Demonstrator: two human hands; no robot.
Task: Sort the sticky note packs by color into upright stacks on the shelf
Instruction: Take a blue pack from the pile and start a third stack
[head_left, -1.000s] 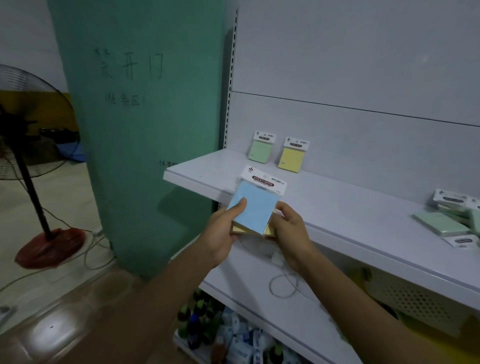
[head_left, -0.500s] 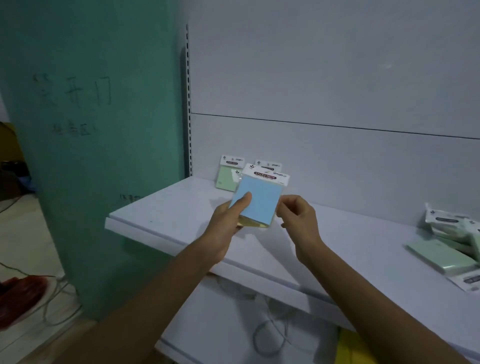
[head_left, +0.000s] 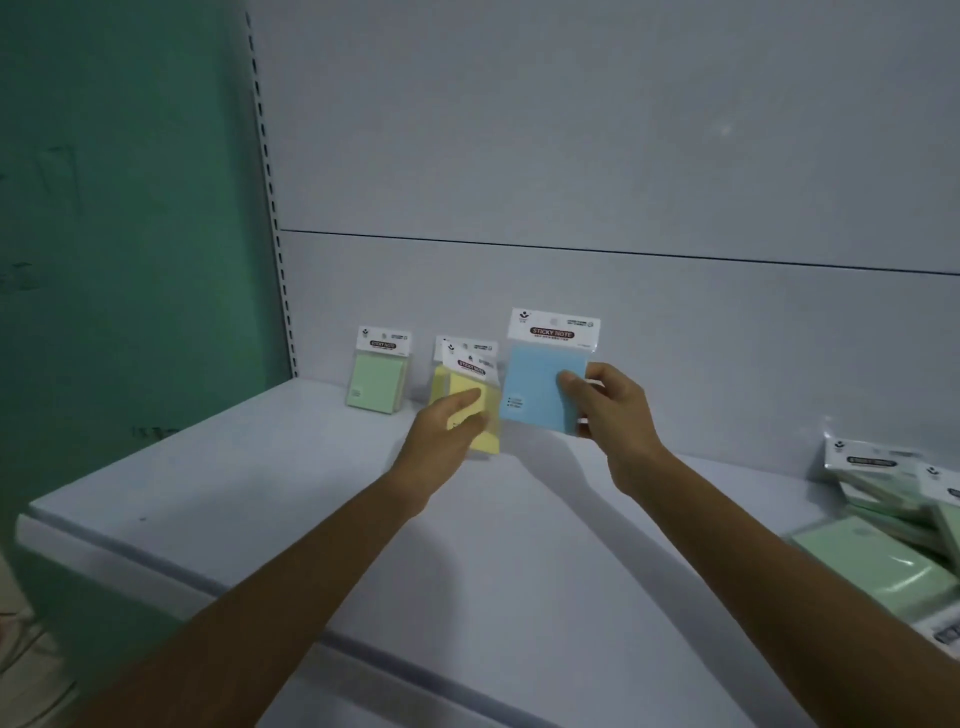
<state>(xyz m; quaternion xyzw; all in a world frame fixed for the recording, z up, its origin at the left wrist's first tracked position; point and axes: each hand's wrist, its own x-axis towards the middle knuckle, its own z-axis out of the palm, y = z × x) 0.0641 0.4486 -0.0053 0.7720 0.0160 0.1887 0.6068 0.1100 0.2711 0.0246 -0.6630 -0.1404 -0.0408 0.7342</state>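
Your left hand (head_left: 441, 431) has its fingers clamped on a yellow pack (head_left: 480, 410), with the thumb across the front face and the rest tucked behind. It holds the pack tilted, just in front of a second yellow pack (head_left: 440, 382) that stands upright against the back panel (head_left: 571, 280). You cannot tell whether the held pack's lower edge touches the shelf (head_left: 260, 493). Your right hand (head_left: 615, 410) pinches a blue pack (head_left: 535, 387) by its right edge, thumb on the front and fingers curled behind. This pack is upright with its white header on top, raised off the shelf and just right of the yellow ones. Both your forearms stretch forward over the shelf, the hands near each other. A green pack (head_left: 376, 387) stands upright left of the yellow packs, and a loose pile of green packs (head_left: 883, 525) lies at the shelf's far right.
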